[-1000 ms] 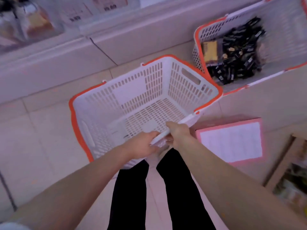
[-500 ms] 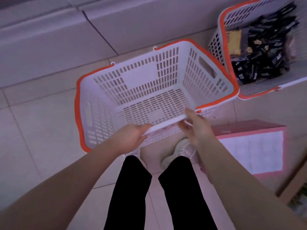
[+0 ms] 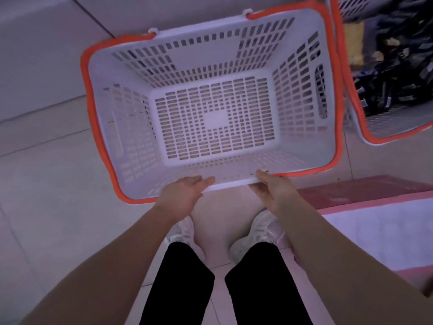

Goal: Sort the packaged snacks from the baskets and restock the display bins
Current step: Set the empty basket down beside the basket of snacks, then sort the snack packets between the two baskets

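Both hands hold the near rim of a white perforated plastic shopping basket with an orange rim [image 3: 246, 184], which hangs low over the pale tiled floor [image 3: 46, 184] with nothing inside it. The left hand [image 3: 181, 195] lies along the rim, fingers fairly straight and close together, tips pointing right; whether the thumb hooks under cannot be told. The right hand [image 3: 275, 191] curls its fingers over the rim's edge, gripping it. Beyond and to the right of the right fingers, a second white basket with an orange rim [image 3: 365, 134] holds dark packaged snacks [image 3: 398, 73]. Just beside the right wrist sits a pink cardboard box [image 3: 375, 198].
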`<state>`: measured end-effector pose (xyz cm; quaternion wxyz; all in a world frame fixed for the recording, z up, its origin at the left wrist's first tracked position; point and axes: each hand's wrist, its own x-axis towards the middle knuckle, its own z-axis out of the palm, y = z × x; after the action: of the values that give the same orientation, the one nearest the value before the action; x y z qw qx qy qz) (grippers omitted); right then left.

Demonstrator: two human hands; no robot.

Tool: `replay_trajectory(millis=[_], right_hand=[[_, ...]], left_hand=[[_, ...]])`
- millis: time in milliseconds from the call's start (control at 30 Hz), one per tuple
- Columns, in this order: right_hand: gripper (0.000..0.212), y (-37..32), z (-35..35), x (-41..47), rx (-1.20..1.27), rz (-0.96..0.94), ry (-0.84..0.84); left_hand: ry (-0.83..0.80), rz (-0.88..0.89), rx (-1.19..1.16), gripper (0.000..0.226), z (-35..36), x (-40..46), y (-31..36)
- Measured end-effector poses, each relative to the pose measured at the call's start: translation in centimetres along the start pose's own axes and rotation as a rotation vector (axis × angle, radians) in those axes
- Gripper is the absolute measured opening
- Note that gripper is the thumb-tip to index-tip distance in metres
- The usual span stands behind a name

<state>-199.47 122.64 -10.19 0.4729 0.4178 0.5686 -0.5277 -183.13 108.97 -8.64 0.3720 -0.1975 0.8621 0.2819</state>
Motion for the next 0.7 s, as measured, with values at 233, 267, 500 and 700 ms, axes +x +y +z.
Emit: replay_trajectory(millis=[233,267,500,700], right_hand=[[0.021,-2.5,-1.4,-1.0,-0.539,-0.078,0.046],[0.028,-3.1,-1.5,-1.8,-0.679,-0.06,0.074],[0.027,-11.7,-3.9,-14.8,-1.089,-0.346,-0.134],[0.016,-22.0,-9.0,-30.3,-1.122,-0.625,-0.079]], left_hand=[[-0.032,-0.045,-0.012,0.057,-1.8,1.2,1.6],[-0.04,-0.045,0.01,0.057,-2.8,1.0,2.3],[0.004,0.064,-0.066,0.043,-15.9,-4.0,12.9],[0.301,0.298,-0.076,0.032,-30.1,-11.8,26.5]])
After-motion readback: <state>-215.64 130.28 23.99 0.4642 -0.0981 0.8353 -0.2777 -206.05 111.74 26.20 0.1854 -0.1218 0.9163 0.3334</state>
